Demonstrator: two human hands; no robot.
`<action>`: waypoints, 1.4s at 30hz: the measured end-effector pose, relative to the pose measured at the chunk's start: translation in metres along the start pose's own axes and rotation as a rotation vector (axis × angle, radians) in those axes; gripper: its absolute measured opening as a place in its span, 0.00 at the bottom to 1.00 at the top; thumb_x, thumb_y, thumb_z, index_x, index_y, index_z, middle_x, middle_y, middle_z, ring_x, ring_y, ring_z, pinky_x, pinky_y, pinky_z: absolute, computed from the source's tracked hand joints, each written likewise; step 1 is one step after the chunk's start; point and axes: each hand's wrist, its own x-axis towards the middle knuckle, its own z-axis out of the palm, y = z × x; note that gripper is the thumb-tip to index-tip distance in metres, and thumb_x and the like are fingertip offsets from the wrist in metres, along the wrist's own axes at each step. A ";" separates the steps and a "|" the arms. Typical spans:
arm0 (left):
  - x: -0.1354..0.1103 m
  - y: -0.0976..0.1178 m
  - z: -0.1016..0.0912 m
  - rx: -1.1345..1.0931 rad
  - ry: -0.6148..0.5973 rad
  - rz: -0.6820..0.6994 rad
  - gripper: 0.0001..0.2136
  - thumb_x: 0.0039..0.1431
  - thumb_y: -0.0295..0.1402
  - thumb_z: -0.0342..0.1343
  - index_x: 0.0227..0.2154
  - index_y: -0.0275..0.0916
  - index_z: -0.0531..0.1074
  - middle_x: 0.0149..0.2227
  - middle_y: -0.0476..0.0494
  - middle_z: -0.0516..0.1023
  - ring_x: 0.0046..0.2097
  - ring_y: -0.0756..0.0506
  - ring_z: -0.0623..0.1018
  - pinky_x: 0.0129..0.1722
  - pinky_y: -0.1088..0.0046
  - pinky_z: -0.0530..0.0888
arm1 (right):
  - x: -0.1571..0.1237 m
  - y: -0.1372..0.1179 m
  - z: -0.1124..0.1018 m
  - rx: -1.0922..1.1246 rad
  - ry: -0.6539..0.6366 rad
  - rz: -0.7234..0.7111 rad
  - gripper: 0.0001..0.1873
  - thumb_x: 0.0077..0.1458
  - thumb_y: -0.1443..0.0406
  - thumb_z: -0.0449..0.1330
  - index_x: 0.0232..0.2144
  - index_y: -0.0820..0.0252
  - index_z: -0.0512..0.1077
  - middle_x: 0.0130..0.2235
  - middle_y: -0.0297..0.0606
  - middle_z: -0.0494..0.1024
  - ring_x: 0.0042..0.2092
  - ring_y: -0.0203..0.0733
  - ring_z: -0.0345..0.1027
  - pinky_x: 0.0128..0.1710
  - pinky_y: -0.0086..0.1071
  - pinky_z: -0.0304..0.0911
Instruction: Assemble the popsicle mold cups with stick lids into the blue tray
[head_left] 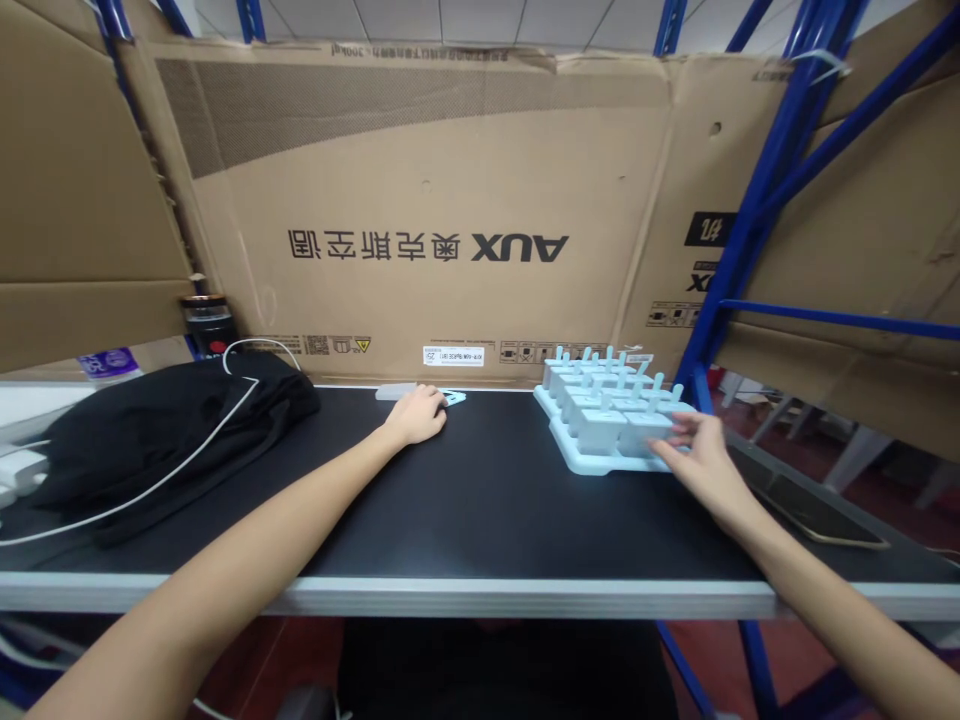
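A light-blue ice pop mould (pixel 600 432) stands on the right part of the black table, with several stick handles pointing up from its blocks. My right hand (pixel 703 455) grips its front right corner block, thumb on the front face and fingers at the right side. Farther left, near the back edge, my left hand (pixel 418 414) has its fingers curled down over a small light-blue plastic piece (pixel 454 397). Its fingertips are partly hidden. Beside that hand lies a flat, translucent whitish piece (pixel 394 391), partly covered by the hand.
A black bag (pixel 180 420) with a white cable (pixel 217 420) across it lies at the left, before a dark jar (pixel 210 325). A large cardboard panel (pixel 420 160) closes off the back. Blue rack posts (pixel 750 240) rise at the right, near a dark flat phone-like object (pixel 814 508).
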 end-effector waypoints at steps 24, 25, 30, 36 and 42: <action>0.002 -0.005 0.008 -0.052 -0.092 0.048 0.20 0.66 0.45 0.44 0.54 0.44 0.70 0.59 0.38 0.69 0.59 0.36 0.66 0.60 0.52 0.60 | -0.005 -0.025 0.006 -0.491 -0.259 -0.064 0.29 0.57 0.45 0.50 0.43 0.67 0.64 0.44 0.58 0.74 0.46 0.60 0.73 0.43 0.43 0.66; 0.001 -0.005 0.008 -0.060 -0.086 0.048 0.20 0.66 0.45 0.44 0.53 0.44 0.70 0.59 0.38 0.69 0.59 0.36 0.66 0.60 0.53 0.60 | -0.005 -0.025 0.006 -0.479 -0.254 -0.065 0.29 0.57 0.45 0.50 0.44 0.67 0.64 0.43 0.58 0.75 0.46 0.60 0.73 0.43 0.43 0.66; 0.000 -0.006 0.009 -0.068 -0.047 0.013 0.19 0.66 0.45 0.44 0.52 0.43 0.70 0.59 0.39 0.70 0.59 0.38 0.66 0.59 0.56 0.61 | -0.005 -0.023 0.006 -0.445 -0.233 -0.078 0.30 0.55 0.45 0.51 0.44 0.66 0.63 0.45 0.58 0.74 0.47 0.60 0.73 0.44 0.43 0.66; 0.002 -0.011 0.012 -0.077 -0.050 -0.004 0.18 0.65 0.45 0.44 0.50 0.43 0.71 0.55 0.39 0.73 0.57 0.37 0.68 0.59 0.55 0.62 | -0.005 -0.028 0.004 -0.433 -0.252 -0.030 0.31 0.54 0.44 0.50 0.46 0.66 0.61 0.44 0.60 0.75 0.47 0.61 0.73 0.43 0.42 0.66; 0.002 -0.012 0.013 -0.068 -0.058 -0.037 0.19 0.65 0.45 0.45 0.51 0.41 0.70 0.54 0.39 0.74 0.57 0.36 0.68 0.58 0.56 0.64 | -0.003 -0.031 0.004 -0.369 -0.184 0.066 0.35 0.52 0.43 0.51 0.48 0.67 0.57 0.42 0.63 0.75 0.44 0.62 0.74 0.38 0.42 0.67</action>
